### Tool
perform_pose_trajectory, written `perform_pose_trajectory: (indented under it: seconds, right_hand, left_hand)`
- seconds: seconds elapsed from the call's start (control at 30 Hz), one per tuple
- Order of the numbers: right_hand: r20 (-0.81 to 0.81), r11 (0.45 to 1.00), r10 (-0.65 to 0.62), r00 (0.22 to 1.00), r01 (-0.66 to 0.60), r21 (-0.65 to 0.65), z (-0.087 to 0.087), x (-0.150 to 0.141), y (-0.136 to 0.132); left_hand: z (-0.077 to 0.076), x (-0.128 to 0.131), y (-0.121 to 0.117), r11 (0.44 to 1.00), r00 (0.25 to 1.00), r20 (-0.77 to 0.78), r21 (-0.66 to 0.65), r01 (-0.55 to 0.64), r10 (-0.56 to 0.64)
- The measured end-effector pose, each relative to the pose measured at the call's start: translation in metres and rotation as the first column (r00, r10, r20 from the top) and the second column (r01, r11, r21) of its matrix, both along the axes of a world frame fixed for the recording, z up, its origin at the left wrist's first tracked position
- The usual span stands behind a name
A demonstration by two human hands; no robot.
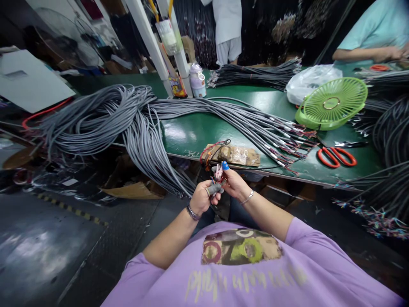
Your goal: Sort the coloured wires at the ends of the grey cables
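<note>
Both of my hands meet just in front of the table's near edge. My left hand (204, 197) is closed, with a grey covering on its thumb, around the end of a grey cable, mostly hidden by the fingers. Thin coloured wires (223, 182) stick out between the two hands. My right hand (235, 184) pinches at these wires, a blue cover on one fingertip. A small pale pinkish piece (218, 172) shows by its fingers; its kind is unclear. Just beyond lies a taped cardboard strip (243, 155) with red and black leads (213, 151).
Long grey cables (96, 115) lie coiled at left, some hanging over the edge. Stripped cable ends (284, 138) fan across the green table (182, 136). Red-handled scissors (337, 157), a green fan (332, 103), a plastic bag (311, 81) and a bottle (198, 81) stand around. A co-worker (373, 38) sits opposite.
</note>
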State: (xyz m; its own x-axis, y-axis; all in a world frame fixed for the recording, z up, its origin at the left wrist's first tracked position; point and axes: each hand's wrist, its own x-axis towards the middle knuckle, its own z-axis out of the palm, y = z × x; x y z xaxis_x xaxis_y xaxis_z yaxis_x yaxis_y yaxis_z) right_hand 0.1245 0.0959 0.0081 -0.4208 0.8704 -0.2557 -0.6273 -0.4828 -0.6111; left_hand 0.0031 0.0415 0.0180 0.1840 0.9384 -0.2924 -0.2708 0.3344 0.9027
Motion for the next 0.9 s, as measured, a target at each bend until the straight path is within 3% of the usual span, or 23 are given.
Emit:
perform_pose_trajectory:
  seconds: [0.27, 0.5, 0.67, 0.83, 0.9]
  right_hand:
    - [-0.003, 0.984, 0.169, 0.986, -0.169, -0.057, 0.007, 0.016, -0.003]
    - [0.083, 0.998, 0.053, 0.995, -0.055, 0.015, 0.008, 0.014, -0.005]
    - [0.189, 0.985, -0.105, 0.976, 0.075, 0.158, -0.003, 0.008, -0.005]
    - [0.071, 0.998, 0.02, 0.997, -0.024, 0.059, -0.008, 0.004, 0.003]
    - [0.031, 1.0, 0.01, 0.999, -0.011, 0.014, -0.006, 0.001, 0.005]
  left_hand:
    - [0.007, 0.001, -0.016, 0.998, 0.998, -0.022, 0.02, -0.052, 0.053]
    - [0.009, 0.009, -0.023, 0.971, 0.974, 0.01, 0.077, -0.227, 0.227]
    - [0.011, 0.011, -0.018, 0.964, 0.966, 0.02, 0.067, -0.259, 0.259]
    - [0.011, 0.015, -0.014, 0.964, 0.966, 0.021, 0.062, -0.259, 0.258]
    - [0.01, 0.015, -0.013, 0.965, 0.967, 0.01, 0.059, -0.255, 0.255]
